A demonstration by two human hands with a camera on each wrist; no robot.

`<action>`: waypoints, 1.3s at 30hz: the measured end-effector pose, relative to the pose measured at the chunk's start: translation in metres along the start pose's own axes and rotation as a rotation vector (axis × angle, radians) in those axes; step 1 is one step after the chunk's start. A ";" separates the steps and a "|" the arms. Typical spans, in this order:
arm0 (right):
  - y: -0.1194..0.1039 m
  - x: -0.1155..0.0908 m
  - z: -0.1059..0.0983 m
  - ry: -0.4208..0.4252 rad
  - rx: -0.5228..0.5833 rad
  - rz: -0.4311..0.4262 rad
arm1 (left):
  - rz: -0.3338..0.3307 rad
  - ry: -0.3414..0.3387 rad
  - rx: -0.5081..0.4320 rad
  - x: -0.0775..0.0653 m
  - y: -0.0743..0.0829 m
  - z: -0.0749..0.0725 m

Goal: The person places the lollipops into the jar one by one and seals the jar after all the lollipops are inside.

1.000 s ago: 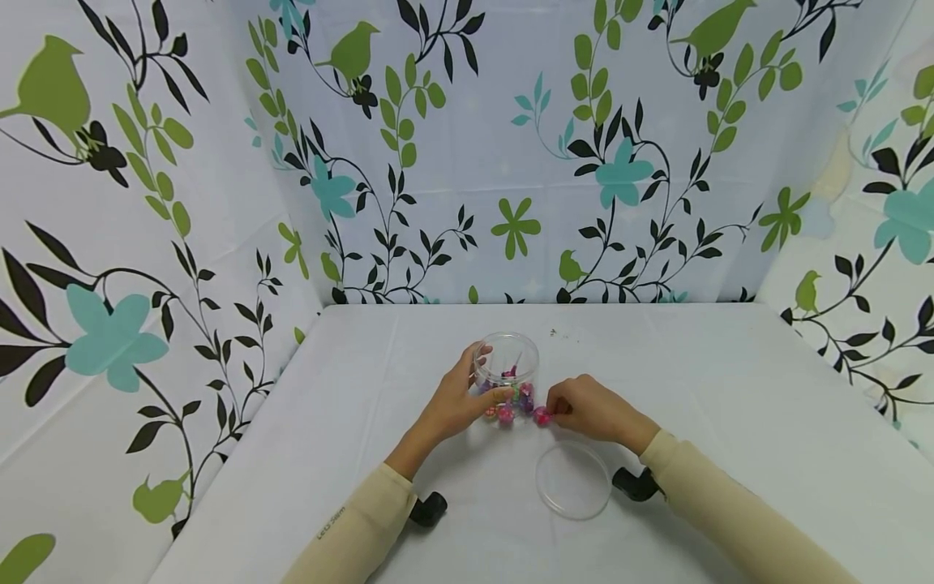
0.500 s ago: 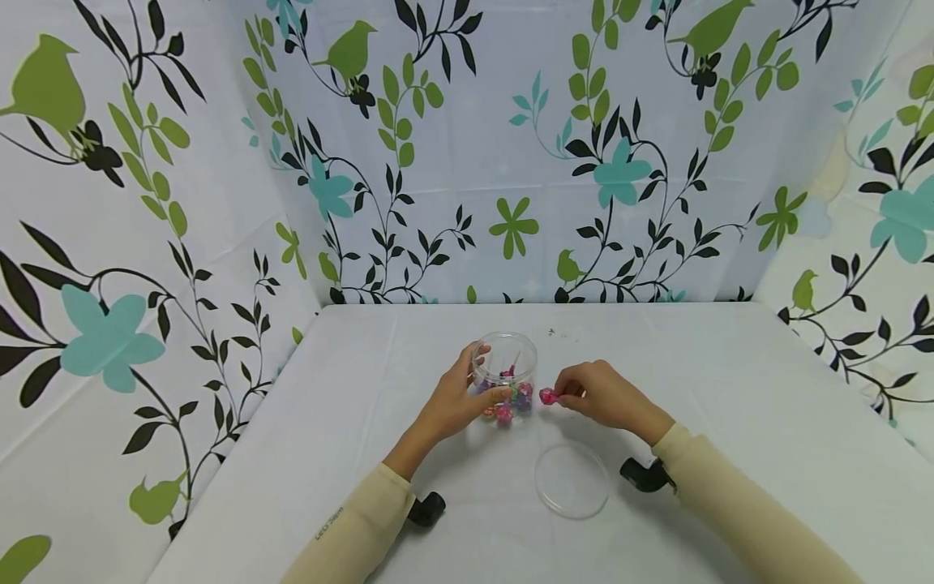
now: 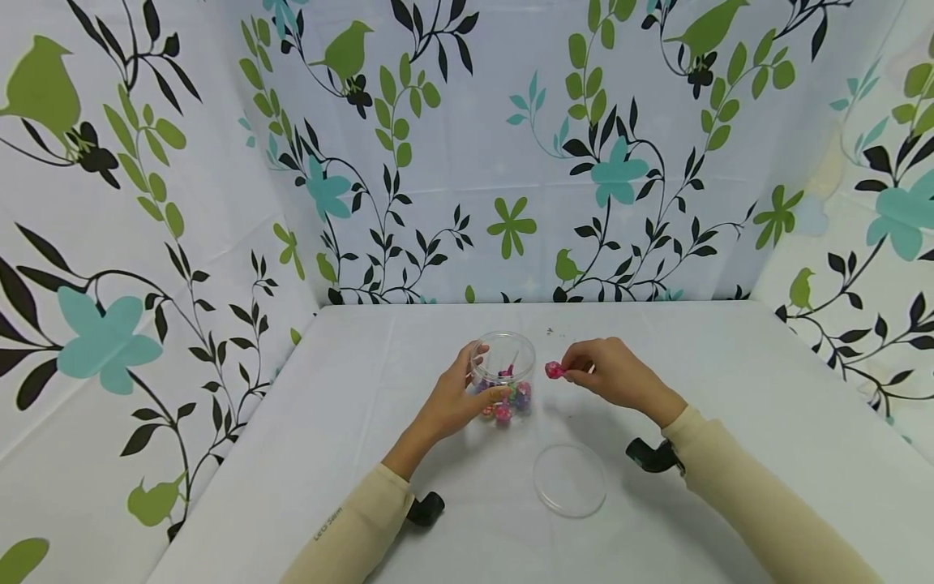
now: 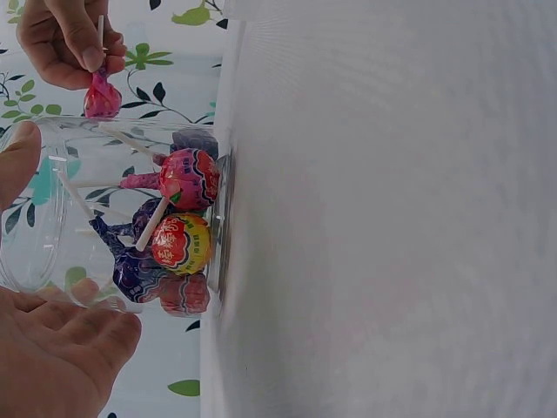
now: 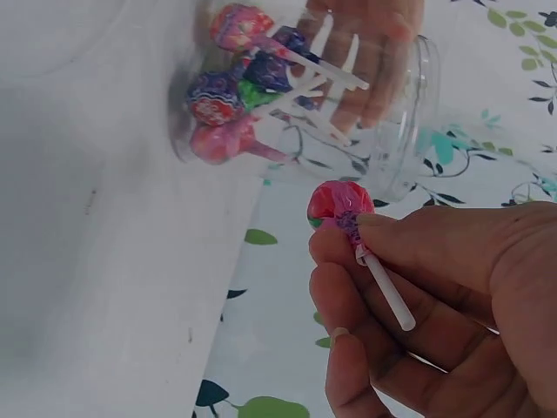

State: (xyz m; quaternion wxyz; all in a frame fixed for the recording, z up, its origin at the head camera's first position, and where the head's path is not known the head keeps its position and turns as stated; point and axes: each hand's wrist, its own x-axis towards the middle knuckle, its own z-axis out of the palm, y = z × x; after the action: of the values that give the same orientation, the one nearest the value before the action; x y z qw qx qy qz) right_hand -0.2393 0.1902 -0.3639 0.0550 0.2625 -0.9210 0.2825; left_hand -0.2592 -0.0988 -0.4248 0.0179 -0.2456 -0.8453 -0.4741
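Observation:
A clear plastic jar [image 3: 503,357] stands upright and lidless on the white table, with several wrapped lollipops [image 4: 187,178] in its lower part, sticks pointing up. My left hand [image 3: 456,401] grips the jar around its side, thumb in front and fingers behind. Just right of the jar, my right hand [image 3: 616,375] pinches a pink-wrapped lollipop [image 5: 341,205] between thumb and forefinger, right below its head. Its white stick [image 5: 389,292] points back across the palm in the right wrist view. The lollipop is held up off the table, at about the height of the jar's mouth.
A round clear lid [image 3: 569,480] lies flat on the table [image 3: 365,405] in front of the right hand. Behind and at the sides hangs a white curtain [image 3: 438,146] printed with leaves, birds and flowers. Black wrist cameras [image 3: 426,508] sit beneath both forearms.
My right hand has lifted the pink lollipop up from the table beside the jar's base, moving away and slightly right. The left hand and the jar have stayed in place.

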 end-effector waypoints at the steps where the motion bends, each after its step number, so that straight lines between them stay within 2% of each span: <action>1: -0.001 0.001 -0.001 0.004 0.001 0.001 | 0.000 0.000 -0.001 0.000 0.000 0.000; 20: -0.022 0.017 -0.026 0.090 -0.035 -0.054 | 0.007 0.001 0.001 0.001 -0.001 -0.001; 29: -0.036 0.029 -0.027 0.099 -0.044 -0.118 | -0.006 0.001 -0.003 0.000 -0.001 -0.001; 39: -0.046 0.039 -0.020 0.090 -0.018 -0.134 | -0.019 -0.002 -0.015 -0.001 0.001 -0.001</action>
State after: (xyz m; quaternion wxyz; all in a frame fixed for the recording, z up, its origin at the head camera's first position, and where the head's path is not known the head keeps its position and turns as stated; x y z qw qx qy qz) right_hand -0.2500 0.1515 -0.3149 0.1176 0.3103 -0.9005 0.2812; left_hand -0.2581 -0.0992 -0.4237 0.0108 -0.2380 -0.8442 -0.4802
